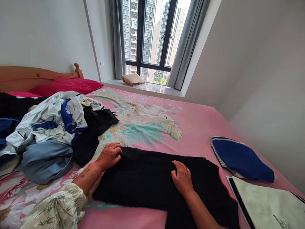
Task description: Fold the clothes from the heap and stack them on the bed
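Note:
A black garment (145, 181) with thin red trim along its right side lies spread on the pink bedsheet (195, 119). Its exact kind is unclear, since the near part runs out of view at the bottom. At the garment's far left corner is my left hand (110, 156), its fingers bent over the cloth edge and closed on it. My right hand (181, 177) rests palm down on the middle of the fabric, near the far edge, with fingers slightly bent and apart.
On the left is a heap of tangled clothes (50, 124). Folded on the right are a blue garment (241, 158) and a pale green one (273, 203). Behind are a red pillow (68, 85), a wooden headboard (28, 73) and a beige folded item (132, 79) on the windowsill.

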Demonstrator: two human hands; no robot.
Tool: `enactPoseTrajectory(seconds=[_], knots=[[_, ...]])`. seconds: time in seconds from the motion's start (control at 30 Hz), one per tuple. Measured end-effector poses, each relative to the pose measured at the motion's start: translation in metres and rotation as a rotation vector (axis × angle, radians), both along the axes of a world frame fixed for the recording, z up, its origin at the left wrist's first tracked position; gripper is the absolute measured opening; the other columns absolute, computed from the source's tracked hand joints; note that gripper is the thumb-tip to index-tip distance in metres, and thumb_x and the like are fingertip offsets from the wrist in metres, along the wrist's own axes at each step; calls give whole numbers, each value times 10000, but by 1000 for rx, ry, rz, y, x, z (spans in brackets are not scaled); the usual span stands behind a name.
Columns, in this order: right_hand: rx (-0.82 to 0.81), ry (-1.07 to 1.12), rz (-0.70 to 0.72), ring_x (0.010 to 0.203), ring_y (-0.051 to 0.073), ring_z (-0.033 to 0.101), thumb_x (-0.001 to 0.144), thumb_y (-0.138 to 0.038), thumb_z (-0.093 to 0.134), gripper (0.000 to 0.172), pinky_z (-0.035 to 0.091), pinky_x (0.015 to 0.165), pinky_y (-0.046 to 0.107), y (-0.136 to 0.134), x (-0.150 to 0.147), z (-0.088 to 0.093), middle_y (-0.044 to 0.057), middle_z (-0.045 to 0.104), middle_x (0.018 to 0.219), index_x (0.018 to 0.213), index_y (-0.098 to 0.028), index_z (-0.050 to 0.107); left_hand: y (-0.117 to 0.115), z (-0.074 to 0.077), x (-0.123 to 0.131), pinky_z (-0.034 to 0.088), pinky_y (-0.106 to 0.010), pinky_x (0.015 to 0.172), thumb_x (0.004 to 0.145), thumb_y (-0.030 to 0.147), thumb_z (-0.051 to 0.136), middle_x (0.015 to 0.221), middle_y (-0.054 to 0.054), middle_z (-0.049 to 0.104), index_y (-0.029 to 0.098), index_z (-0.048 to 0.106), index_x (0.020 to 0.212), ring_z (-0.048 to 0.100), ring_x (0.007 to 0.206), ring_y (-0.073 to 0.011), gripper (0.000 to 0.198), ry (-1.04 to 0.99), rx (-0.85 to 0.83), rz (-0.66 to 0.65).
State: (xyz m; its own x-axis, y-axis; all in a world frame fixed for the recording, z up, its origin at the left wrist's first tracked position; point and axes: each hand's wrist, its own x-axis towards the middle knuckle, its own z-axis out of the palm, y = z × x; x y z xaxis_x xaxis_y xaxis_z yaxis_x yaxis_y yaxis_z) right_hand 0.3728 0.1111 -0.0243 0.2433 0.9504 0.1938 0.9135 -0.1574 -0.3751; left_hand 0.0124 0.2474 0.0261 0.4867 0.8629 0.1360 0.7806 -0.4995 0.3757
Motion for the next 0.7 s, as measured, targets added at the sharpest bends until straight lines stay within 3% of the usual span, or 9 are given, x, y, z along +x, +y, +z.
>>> enactPoseTrajectory(seconds=[0.1,0.2,0.3,0.37,0.47,0.57,0.7], knots=[[-4,-17,-33,1282,208,405,826,-245,400,455,228,1102,435,0,0,0,68,511,1342,1259,-176,523,-5,-5,0,350,-361,1022,678,212,526,1012,-27,676,251,647,786,581,1052,-234,167,-7,-18,6],[74,-37,2,1341,228,325,881,-287,382,426,117,1132,498,-4,-15,14,82,468,1383,1265,-158,512,-9,-14,-4,445,-294,872,737,283,495,933,-5,687,263,637,869,632,905,-200,195,-43,-55,80],[94,50,350,1321,162,360,932,-292,328,386,184,1142,366,-10,-58,37,50,514,1344,1230,-183,547,-6,-21,-6,470,-269,774,819,394,416,868,15,693,266,615,955,650,809,-182,274,-99,-86,191],[-12,126,596,1292,146,404,949,-334,315,398,259,1113,302,-11,-96,50,39,516,1345,1249,-200,539,-1,-23,-6,478,-263,762,836,440,385,859,16,700,255,608,974,653,794,-180,321,-140,-99,234],[-111,143,794,1338,195,341,953,-412,294,484,237,1126,359,1,-152,56,77,437,1416,1344,-168,444,5,-23,-6,465,-267,867,823,454,399,1052,-11,694,235,610,963,638,941,-191,335,-198,-92,234],[-155,127,819,1368,234,278,947,-473,269,562,188,1134,442,28,-184,51,110,379,1450,1391,-144,369,7,-20,-9,420,-282,973,818,445,414,1170,-21,661,230,618,912,597,1073,-195,311,-223,-73,181],[-272,68,643,1323,238,362,909,-563,306,607,268,1092,421,60,-178,45,98,403,1437,1375,-186,401,2,-22,-18,396,-317,1024,817,415,435,1220,-28,640,236,634,901,556,1154,-201,280,-202,-47,89]])
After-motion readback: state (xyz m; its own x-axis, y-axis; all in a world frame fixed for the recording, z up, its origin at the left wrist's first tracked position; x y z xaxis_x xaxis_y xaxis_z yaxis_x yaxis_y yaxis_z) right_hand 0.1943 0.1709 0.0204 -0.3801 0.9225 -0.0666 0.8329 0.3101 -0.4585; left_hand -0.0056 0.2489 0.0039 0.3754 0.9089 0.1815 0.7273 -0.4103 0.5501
